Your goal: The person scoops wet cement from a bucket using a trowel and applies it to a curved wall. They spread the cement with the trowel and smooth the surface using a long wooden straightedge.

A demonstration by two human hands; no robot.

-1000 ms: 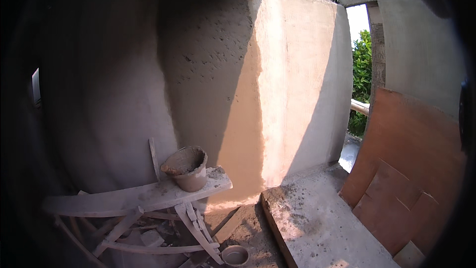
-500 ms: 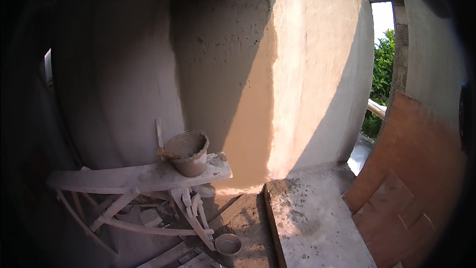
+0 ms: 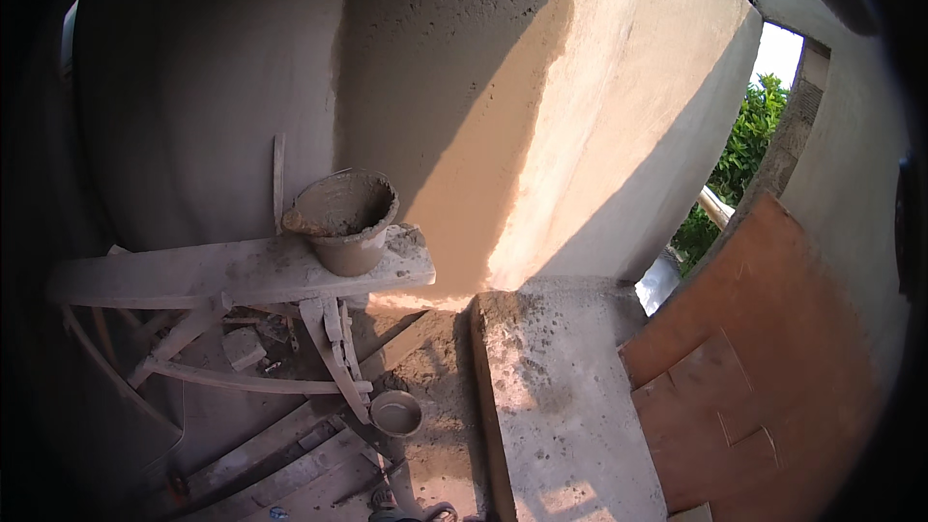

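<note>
Neither of my hands is in view. A mortar-smeared bucket [image 3: 350,253] stands upright on the right part of a rough wooden plank [image 3: 184,275], with grey-brown mortar [image 3: 338,222] inside it. Something brown sticks out at its left rim; I cannot make out what. Behind the plank a thin wooden stick [image 3: 278,174] leans upright near the wall. On the ground below, a small round basin [image 3: 396,416] sits by the foot of the trestle [image 3: 324,338]. The wall carries a darker, damp-looking band of plaster [image 3: 425,77], partly in sunlight.
A spattered concrete slab [image 3: 570,396] rises at the lower middle. A reddish-brown board [image 3: 773,329] leans on the right, below an opening with green leaves [image 3: 744,135]. Loose planks [image 3: 290,474] and a block [image 3: 244,349] lie under and before the trestle.
The view has tilted down and turned, so the bucket, trestle and slab appear higher and further left. More of the ground shows at the bottom. None of the things has visibly been moved.
</note>
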